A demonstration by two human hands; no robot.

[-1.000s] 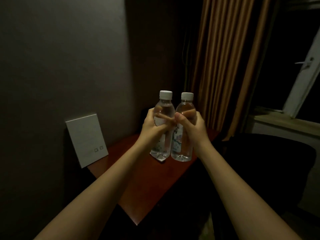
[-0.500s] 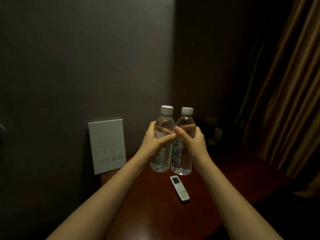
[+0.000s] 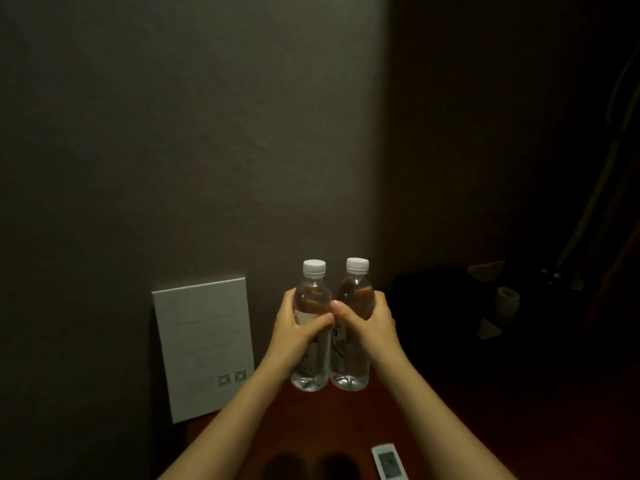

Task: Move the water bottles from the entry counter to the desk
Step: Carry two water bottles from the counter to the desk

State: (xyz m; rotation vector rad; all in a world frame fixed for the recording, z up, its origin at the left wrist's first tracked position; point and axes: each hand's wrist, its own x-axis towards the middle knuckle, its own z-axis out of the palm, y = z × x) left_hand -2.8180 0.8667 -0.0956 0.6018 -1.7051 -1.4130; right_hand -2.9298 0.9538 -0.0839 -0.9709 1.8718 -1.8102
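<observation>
At lower left of the frame a pale card (image 3: 204, 348) leans upright against the wall, its foot on the reddish surface (image 3: 433, 427). Just right of it, at centre, the left hand (image 3: 294, 332) wraps the left bottle (image 3: 310, 372), held above the surface. Touching it, the right bottle (image 3: 350, 370) sits upright in the curled right hand (image 3: 369, 320) (both caps white). At the bottom edge, right of centre, lies a white remote (image 3: 389, 462).

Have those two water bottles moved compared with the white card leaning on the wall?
Yes. The bottles now sit lower and closer to the white card, gripped in the left hand and right hand.
</observation>
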